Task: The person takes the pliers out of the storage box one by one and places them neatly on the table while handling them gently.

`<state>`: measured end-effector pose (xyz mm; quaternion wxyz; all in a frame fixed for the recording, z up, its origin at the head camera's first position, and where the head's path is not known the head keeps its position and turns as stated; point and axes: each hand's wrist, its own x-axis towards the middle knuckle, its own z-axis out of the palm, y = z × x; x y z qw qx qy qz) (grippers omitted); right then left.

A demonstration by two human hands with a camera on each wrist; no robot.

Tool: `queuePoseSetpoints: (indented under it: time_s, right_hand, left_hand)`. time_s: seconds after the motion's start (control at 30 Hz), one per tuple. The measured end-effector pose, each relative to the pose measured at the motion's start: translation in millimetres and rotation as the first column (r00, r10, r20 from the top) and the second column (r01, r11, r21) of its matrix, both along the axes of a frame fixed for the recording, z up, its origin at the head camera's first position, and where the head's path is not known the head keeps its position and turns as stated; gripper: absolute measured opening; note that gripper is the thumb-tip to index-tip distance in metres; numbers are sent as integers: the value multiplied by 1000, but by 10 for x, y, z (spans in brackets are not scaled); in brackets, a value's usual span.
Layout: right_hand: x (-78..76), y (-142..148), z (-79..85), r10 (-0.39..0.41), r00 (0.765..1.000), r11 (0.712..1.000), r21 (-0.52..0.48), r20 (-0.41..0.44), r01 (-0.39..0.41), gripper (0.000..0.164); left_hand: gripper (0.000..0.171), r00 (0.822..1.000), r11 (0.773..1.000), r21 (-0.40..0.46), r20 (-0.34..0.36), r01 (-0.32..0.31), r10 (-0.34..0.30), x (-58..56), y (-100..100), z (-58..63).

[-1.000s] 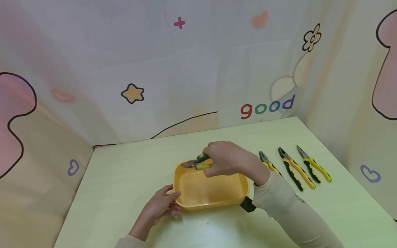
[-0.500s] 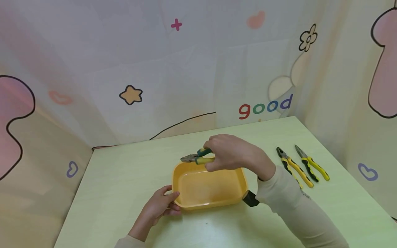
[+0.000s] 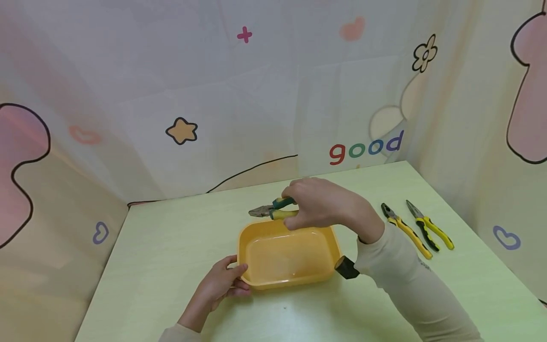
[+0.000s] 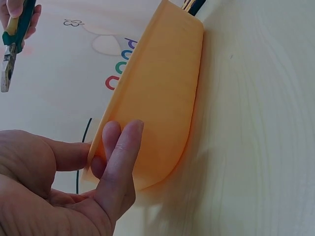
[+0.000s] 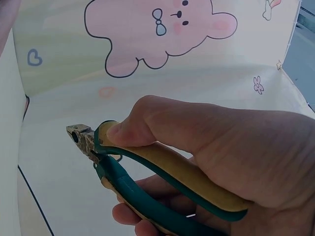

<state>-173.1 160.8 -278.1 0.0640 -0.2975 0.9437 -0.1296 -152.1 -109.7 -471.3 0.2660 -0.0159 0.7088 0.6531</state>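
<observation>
My left hand (image 3: pixel 220 281) pinches the left end of a yellow plastic basin (image 3: pixel 282 259), its thumb over the rim. In the left wrist view, fingers (image 4: pixel 120 162) lie against the basin's outer wall. A pair of combination pliers (image 3: pixel 279 209) with green and yellow handles is in my right hand (image 3: pixel 325 204), raised above the basin's far rim with the metal nose pointing left. The right wrist view shows the thumb on the upper handle and fingers curled under the lower handle of these pliers (image 5: pixel 162 172). The basin's inside shows only its bare floor.
Combination pliers (image 3: pixel 406 230) and long-nose pliers (image 3: pixel 429 225) lie on the pale green table (image 3: pixel 171 247) at the right. A black block (image 3: pixel 347 267) sits at the right sleeve, beside the basin's corner. Printed cloth (image 3: pixel 256 104) walls in the table's back and sides.
My right hand has lifted the combination pliers from over the basin to above its far rim. The right forearm now covers another pair of pliers seen earlier. My left hand stays on the basin.
</observation>
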Motion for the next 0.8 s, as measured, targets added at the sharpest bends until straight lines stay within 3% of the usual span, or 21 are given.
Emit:
queuePoseSetpoints:
  time_s: [0.3, 0.8]
  right_hand:
    - [-3, 36, 93, 27, 999, 999, -26, -43, -28, 16]
    - [10, 43, 189, -3, 998, 999, -32, -61, 1, 19]
  left_hand:
    - [59, 1000, 1000, -22, -3, -7, 7, -5, -4, -4]
    - [58, 1000, 1000, -14, -6, -5, 4, -1, -3, 8]
